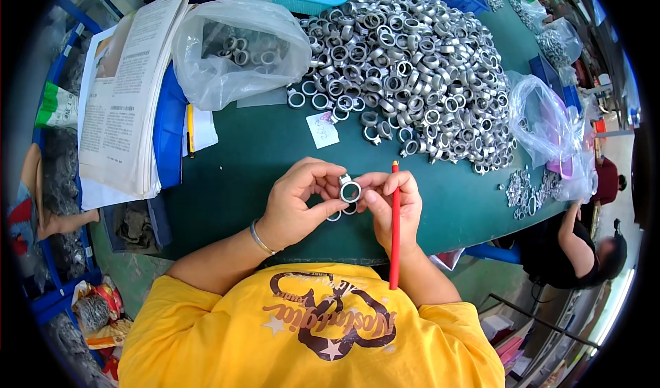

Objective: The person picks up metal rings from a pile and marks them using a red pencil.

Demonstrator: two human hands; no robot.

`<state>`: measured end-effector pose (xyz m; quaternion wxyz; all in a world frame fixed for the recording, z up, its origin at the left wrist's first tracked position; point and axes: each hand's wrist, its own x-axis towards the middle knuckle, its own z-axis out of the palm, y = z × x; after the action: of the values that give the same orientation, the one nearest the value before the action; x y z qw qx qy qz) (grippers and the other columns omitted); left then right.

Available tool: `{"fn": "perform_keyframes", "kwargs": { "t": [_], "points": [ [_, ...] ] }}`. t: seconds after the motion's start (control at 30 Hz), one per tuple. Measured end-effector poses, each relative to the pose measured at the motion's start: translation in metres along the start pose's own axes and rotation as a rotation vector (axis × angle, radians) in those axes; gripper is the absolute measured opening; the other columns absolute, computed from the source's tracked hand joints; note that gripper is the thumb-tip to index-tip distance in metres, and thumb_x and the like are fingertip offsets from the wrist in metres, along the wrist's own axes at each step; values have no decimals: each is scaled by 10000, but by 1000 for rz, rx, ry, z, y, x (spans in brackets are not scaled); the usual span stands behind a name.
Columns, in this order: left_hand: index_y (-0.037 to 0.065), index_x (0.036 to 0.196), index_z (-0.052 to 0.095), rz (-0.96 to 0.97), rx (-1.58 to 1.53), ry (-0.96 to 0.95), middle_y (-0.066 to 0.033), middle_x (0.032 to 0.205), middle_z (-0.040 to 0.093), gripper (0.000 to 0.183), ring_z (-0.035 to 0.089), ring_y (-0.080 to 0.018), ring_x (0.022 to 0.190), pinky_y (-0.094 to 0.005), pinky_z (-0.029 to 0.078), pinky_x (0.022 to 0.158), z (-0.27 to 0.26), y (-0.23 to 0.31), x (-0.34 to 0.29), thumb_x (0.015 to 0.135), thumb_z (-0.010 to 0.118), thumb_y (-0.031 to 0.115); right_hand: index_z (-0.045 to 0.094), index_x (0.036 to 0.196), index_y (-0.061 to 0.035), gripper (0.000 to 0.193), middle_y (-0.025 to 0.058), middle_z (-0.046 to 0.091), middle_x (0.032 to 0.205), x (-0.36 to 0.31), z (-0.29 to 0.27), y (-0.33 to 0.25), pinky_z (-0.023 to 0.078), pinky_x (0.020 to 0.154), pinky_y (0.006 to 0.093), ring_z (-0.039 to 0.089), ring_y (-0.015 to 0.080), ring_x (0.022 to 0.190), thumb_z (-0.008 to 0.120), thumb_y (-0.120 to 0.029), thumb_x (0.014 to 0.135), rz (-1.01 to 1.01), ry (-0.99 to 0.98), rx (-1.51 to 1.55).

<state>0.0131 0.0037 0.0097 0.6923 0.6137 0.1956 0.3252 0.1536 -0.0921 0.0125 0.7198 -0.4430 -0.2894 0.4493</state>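
Your left hand (295, 202) pinches a silver ring (350, 183) between thumb and forefinger, just above the desk (234, 154) and in front of your yellow shirt (330, 347). The ring faces up at you, its small tab toward the far side. Your right hand (400, 206) is closed around a red pen (395, 244), with thumb and forefinger at the ring's right edge; whether those tips press on it is too small to tell for sure. More such rings lie on the desk under your fingers, and a big pile of rings (426, 65) stands beyond, past a paper note (322, 129).

The ring looks like metal: likely light, stiff, hard to dent, but smooth enough to slip or roll. Take it by the outer band, on opposite sides, keeping your fingertips clear of the hole and the tab.
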Motion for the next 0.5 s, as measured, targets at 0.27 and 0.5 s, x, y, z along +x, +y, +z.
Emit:
{"fn": "perform_keyframes", "kwargs": {
  "t": [0.27, 0.5],
  "points": [
    [-29, 986, 566, -157, -263, 20, -96, 972, 564, 228, 606, -164, 866, -249, 520, 738, -1, -2, -1, 772, 596, -101, 375, 832, -66, 332, 181, 581, 987, -1, 2, 4, 477, 722, 261, 572, 163, 847, 646, 96, 732, -324, -98, -326],
    [-35, 974, 594, 13, -1, 36, -77, 1015, 556, 198, 605, -154, 861, -234, 515, 725, -5, -5, -1, 783, 592, -88, 375, 848, -65, 330, 183, 566, 1027, -2, 7, 2, 481, 725, 247, 565, 155, 875, 650, 81, 740, -17, -36, -88]
  ]
}}
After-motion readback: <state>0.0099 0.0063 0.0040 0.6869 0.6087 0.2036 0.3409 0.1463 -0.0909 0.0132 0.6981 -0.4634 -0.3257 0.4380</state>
